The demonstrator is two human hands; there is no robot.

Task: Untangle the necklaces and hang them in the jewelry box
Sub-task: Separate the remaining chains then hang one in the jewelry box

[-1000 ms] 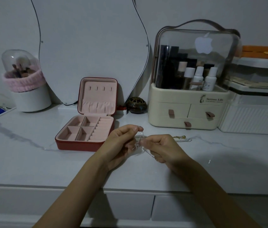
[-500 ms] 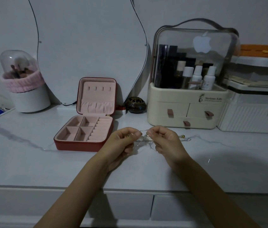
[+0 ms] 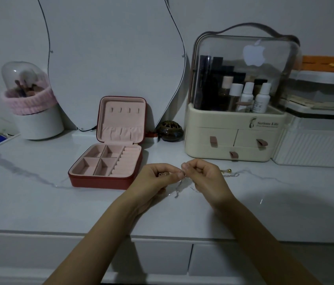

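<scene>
Both our left hand (image 3: 155, 177) and right hand (image 3: 207, 177) pinch the tangled necklaces (image 3: 180, 183) between them, chains hanging down over the table (image 3: 38, 202). Open jewelry box (image 3: 108, 167) lies left, nearer our left hand.

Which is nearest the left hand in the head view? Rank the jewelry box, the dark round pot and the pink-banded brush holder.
From the left hand:
1. Jewelry box, just to its left.
2. Dark round pot, behind, by the mirror.
3. Brush holder, far left at the back.
</scene>
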